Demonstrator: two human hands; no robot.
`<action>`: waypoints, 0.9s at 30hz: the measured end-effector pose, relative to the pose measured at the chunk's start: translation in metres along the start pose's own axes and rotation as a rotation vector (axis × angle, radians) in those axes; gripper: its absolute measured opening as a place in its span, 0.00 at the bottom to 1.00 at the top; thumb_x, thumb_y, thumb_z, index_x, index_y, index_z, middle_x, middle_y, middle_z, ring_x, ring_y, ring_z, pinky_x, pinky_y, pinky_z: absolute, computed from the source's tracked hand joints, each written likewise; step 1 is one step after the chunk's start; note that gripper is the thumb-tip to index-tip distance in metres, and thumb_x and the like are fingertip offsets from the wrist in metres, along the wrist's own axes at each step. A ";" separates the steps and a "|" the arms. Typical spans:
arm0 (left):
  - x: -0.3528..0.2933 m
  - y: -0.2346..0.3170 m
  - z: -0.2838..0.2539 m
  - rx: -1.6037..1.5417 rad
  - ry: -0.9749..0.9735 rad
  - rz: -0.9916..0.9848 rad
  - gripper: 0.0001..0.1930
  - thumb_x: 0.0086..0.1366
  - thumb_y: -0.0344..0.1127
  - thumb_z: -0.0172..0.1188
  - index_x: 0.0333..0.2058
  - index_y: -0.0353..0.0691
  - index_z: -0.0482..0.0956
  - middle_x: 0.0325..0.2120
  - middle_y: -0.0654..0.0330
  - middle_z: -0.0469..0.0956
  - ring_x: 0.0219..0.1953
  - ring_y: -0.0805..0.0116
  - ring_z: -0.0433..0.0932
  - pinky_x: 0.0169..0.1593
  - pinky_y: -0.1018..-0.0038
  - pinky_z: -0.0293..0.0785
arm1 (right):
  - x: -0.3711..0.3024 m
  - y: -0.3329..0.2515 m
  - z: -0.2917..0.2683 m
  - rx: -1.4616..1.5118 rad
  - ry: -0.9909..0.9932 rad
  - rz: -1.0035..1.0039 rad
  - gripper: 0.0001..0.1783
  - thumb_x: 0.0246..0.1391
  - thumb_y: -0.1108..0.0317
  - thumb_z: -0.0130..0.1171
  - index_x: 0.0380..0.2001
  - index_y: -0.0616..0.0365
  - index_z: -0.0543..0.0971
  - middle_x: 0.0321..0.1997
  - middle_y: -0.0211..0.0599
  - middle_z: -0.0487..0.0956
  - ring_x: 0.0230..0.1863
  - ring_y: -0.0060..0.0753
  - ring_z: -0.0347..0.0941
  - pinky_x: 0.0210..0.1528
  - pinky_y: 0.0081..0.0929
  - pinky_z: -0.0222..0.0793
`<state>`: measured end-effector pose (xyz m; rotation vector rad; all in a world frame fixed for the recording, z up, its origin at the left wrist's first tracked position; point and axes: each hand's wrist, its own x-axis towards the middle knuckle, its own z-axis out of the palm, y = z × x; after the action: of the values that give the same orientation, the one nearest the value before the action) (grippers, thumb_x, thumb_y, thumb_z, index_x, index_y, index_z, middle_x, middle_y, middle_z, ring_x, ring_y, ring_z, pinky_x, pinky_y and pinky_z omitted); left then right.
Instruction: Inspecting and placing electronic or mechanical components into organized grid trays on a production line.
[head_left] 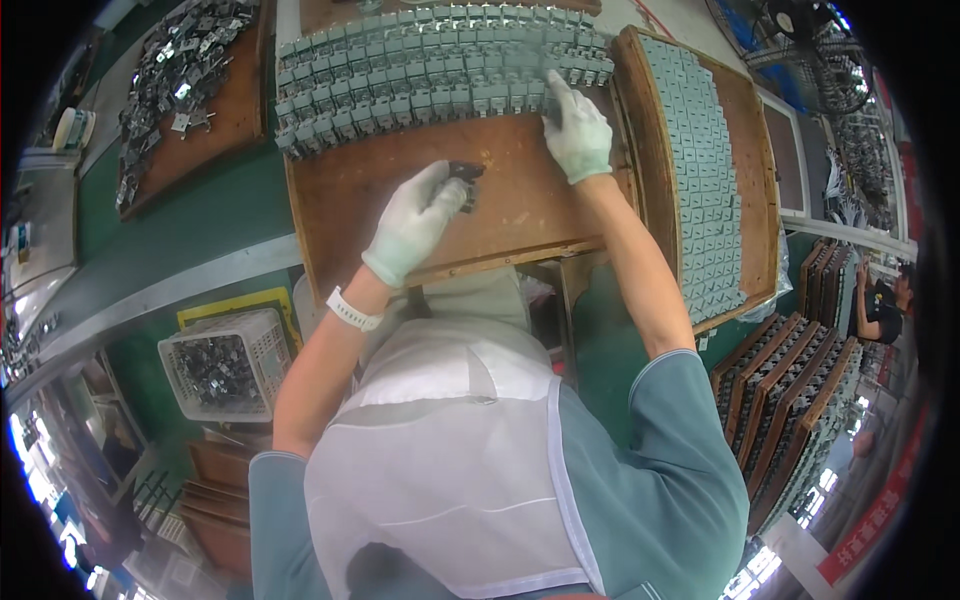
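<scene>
My left hand (412,218), in a white glove, is closed around small dark metal parts (465,183), held above the bare near half of a wooden tray (390,170). Along the far half of that tray stand grey-green metal parts (430,75) in several close rows. My right hand (580,135), also gloved, is at the right end of the nearest row. Its index finger stretches forward onto the parts, and no held piece shows in it. What lies under its fingertips is partly hidden.
To the right stands a second wooden tray (757,160) filled with flat grey-green pieces (700,170). Loose metal parts (195,55) heap on a board at the far left. A white plastic basket (268,350) of parts sits lower left. Stacked loaded trays (780,400) stand lower right; a person (885,310) is beyond.
</scene>
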<state>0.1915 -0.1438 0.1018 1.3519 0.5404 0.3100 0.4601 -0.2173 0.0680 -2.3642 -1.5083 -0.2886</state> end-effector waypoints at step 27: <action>0.369 0.072 0.161 1.143 -0.175 0.303 0.29 0.68 0.57 0.37 0.56 0.43 0.72 0.54 0.45 0.74 0.58 0.44 0.71 0.62 0.58 0.65 | -0.300 0.214 -0.166 0.485 0.625 1.355 0.31 0.60 0.49 0.59 0.52 0.69 0.74 0.47 0.33 0.78 0.45 0.27 0.72 0.50 0.24 0.66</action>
<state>0.5938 -0.0751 0.1223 2.5534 0.3517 0.1039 0.5279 -0.6156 0.0865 -2.0386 0.3721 -0.2203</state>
